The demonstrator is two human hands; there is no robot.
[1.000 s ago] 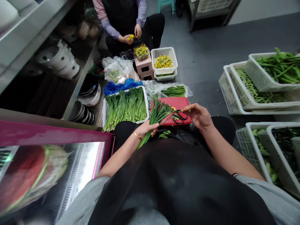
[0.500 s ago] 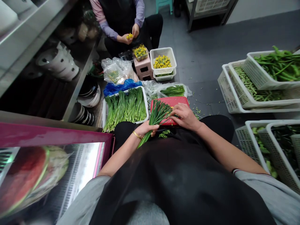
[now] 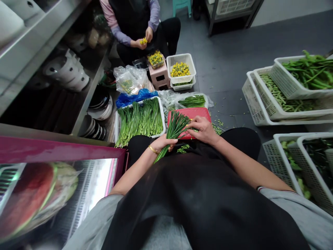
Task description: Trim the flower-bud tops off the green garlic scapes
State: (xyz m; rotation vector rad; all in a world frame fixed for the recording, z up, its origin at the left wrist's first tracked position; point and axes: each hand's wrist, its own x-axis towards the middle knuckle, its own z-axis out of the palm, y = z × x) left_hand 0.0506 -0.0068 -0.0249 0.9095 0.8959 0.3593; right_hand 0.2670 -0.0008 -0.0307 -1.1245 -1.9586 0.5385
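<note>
My left hand (image 3: 164, 142) is wrapped round a bunch of green chive stems (image 3: 176, 126), cut ends toward my lap and tips slanting away to the right. At those tips, my right hand (image 3: 204, 130) is closed in a pinch on a thin chive stem; its fingertips are partly hidden. Under both lies a red plastic surface (image 3: 194, 113), maybe a lid or board, partly covered by my right hand. Small green bits (image 3: 183, 148) rest on my black apron. To the left, a white basket (image 3: 164, 118) holds many more chive stems in rows.
Opposite sits a person (image 3: 132, 21) holding yellow flowers, near a white basket (image 3: 194, 66) of the same. Chive stems (image 3: 193, 101) lie in a plastic bag. Vegetable baskets (image 3: 256, 100) stand right; a glass-fronted cooler (image 3: 85, 149) and metal shelf (image 3: 88, 86) crowd the left. Green scraps dot the floor.
My right hand has shifted slightly left, its fingertips staying at the stem tips. My left hand keeps its hold on the bunch. The camera view has moved slightly.
</note>
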